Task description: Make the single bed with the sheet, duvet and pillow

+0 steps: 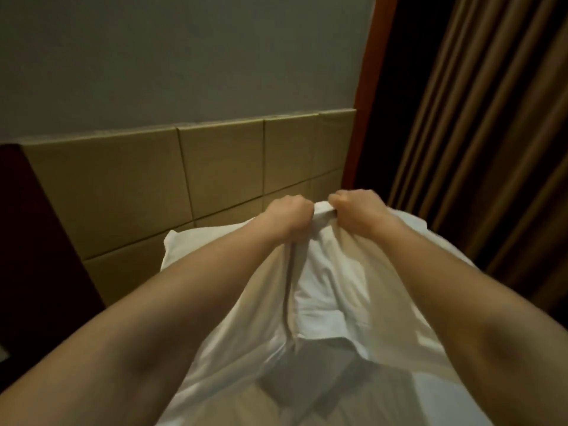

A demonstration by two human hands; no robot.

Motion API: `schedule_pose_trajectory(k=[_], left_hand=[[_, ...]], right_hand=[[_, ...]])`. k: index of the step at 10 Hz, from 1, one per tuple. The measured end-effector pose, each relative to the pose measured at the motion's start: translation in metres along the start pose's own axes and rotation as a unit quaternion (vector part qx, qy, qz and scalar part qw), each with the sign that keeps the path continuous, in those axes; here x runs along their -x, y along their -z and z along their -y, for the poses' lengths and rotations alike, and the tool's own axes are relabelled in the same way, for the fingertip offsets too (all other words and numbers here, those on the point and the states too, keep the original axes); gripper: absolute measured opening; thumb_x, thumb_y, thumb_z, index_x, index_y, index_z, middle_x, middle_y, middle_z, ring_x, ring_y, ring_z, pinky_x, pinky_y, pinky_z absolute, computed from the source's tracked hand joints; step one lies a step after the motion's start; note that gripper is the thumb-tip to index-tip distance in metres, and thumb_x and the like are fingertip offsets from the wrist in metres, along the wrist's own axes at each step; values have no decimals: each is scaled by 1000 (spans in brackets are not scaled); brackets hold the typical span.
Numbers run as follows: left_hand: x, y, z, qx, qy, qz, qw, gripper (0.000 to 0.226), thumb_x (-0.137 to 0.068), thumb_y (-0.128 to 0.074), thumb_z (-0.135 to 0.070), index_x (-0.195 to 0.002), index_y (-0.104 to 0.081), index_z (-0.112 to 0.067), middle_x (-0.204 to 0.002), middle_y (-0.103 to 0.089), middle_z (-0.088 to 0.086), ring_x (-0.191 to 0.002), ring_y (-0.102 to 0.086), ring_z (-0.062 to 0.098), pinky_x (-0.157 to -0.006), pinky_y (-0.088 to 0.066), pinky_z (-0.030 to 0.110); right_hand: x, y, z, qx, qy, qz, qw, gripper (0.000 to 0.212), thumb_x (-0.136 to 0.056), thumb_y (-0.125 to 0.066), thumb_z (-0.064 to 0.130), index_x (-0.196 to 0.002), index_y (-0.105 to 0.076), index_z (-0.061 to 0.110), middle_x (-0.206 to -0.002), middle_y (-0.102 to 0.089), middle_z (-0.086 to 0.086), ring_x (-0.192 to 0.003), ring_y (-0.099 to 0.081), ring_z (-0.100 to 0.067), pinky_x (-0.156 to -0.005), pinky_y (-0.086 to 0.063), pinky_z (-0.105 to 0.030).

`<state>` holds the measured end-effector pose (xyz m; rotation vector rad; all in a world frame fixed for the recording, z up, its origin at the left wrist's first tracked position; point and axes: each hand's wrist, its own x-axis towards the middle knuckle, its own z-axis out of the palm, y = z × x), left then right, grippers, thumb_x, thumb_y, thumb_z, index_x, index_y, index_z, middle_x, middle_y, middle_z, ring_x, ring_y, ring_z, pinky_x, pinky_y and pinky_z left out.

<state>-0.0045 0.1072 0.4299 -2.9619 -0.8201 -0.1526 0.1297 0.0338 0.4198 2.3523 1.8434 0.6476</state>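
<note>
— Padded headboard behind, curtain right. Item?

— White cloth, probably the duvet. Left hand and right hand, close together, each pinch its far edge.

— Lie?

— Long axis runs from grip back toward the person; far edge points at headboard, over pillow.

Hotel-like bedroom, padded headboard, white pillow, long brown curtains
</note>
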Motion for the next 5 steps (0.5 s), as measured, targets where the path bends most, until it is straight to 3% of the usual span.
schedule_pose_trajectory(k=[2, 3, 4, 5], left_hand=[[-87, 10, 54, 102, 80, -90, 987, 32, -91, -51, -19, -121, -55, -6, -123, -57, 14, -113, -56, 32, -84, -44, 35], [-119, -10, 67, 131, 93, -92, 983, 39, -91, -52, -21, -127, -45, -7, -130, -47, 15, -121, -45, 32, -95, -38, 38], [-134, -46, 79, 88, 93, -34, 991, 51, -89, -57, -32, -132, -37, -12, -136, -37, 14, -127, -33, 33, -102, -29, 44], [-134, -69, 88, 56, 84, 14, 995, 43, -92, -51, -28, -130, -39, -11, -134, -38, 16, -125, -34, 34, -101, -30, 45]], right_hand=[[-121, 4, -23, 28, 0, -38, 999, 20, -90, -48, 17, -104, -60, 11, -110, -61, -8, -103, -58, -31, -71, -40, -35], [-154, -21, -23, 56, -36, -24, 998, 23, -91, -49, 16, -111, -60, 11, -114, -59, -10, -109, -51, -31, -84, -40, -39], [-156, -62, -16, 90, -92, 49, 990, 38, -90, -52, 14, -128, -47, 14, -130, -47, -12, -120, -42, -31, -95, -37, -42], [-144, -101, -4, 90, -34, 110, 989, 47, -88, -50, 10, -134, -40, 15, -135, -41, -12, -124, -38, -30, -99, -34, -43]])
